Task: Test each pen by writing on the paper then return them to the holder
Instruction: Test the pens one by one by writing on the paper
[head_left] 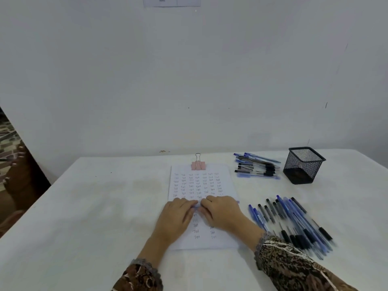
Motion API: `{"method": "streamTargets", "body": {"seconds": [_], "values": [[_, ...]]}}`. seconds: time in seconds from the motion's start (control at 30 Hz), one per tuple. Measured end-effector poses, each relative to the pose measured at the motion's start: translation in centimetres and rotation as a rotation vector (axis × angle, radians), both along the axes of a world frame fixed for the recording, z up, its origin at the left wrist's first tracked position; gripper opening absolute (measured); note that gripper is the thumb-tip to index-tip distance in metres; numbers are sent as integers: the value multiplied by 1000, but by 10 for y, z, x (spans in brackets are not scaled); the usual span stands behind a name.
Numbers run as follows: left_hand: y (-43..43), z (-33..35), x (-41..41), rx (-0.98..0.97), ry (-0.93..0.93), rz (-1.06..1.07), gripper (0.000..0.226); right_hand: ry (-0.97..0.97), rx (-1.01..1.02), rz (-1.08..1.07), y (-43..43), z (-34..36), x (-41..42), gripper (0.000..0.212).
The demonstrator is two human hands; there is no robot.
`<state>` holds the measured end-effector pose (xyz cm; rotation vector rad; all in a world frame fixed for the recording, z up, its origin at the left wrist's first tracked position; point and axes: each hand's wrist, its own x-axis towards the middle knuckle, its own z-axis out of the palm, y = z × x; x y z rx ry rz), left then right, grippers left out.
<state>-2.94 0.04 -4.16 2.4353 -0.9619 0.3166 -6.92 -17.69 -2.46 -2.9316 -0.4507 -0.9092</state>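
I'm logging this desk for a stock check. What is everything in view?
paper: one sheet, white with rows of written words, middle of the table
binder clip: one, pink, on the paper's far edge
holder: one, black mesh, far right
far pens: a pile, blue and black, left of the holder
near pens: a pile, blue and black, right of the paper
blue pen: one, over the paper
table: one, white
notice: one, white, on the wall
left hand: holds the blue pen
right hand: holds the blue pen
sleeves: two, brown patterned
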Motion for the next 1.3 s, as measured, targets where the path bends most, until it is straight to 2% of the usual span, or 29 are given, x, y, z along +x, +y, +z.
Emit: {"method": "streamTargets", "body": {"seconds": [0.1, 0.23, 0.33, 0.4, 0.43, 0.5, 0.57, 0.6, 0.67, 0.73, 0.8, 0.87, 1.0, 1.2, 1.3], "values": [[-3, -3, 1, -40, 0, -60, 62, 75, -33, -7, -1, 6, 0, 39], [-2, -6, 1, -131, 53, -46, 50, 137, -54, -50, -1, 12, 3, 47], [-2, -5, 1, -137, 76, -43, 53, 217, -107, -97, 0, 22, 1, 53], [-5, -4, 0, -116, 83, -31, 58, 290, -120, -53, -3, 30, 2, 52], [-5, -3, 0, -108, 72, -13, 59, 377, -100, -84, -7, 39, 3, 50], [-4, -5, 3, -110, 20, 47, 54, 418, -51, -154, -14, 60, 4, 38], [-2, -6, 5, -137, -17, 94, 52, 287, 112, -179, -23, 77, 5, 30], [-2, -7, 5, -140, -25, 100, 55, 182, 291, -170, -26, 81, 4, 28], [-2, -6, 3, -131, -38, 97, 61, 75, 863, -104, -25, 82, 1, 24], [-3, -5, 3, -128, -37, 100, 58, 107, 1500, 23, -20, 73, -4, 16], [-3, -4, 1, -127, -22, 107, 57, 164, 1895, 62, -12, 54, -8, 4], [-3, -3, 1, -123, -13, 117, 59, 173, 2023, 10, -7, 34, -11, 10], [-3, -3, 1, -98, -3, 113, 60, 155, 2077, -45, -2, 14, -14, 8], [-2, -5, 4, -118, -4, 86, 57, 325, 1962, 58, -3, 17, -17, 14], [-2, -5, 5, -189, 38, 80, 56, 366, 1995, 100, -6, 15, -17, 17]]}}
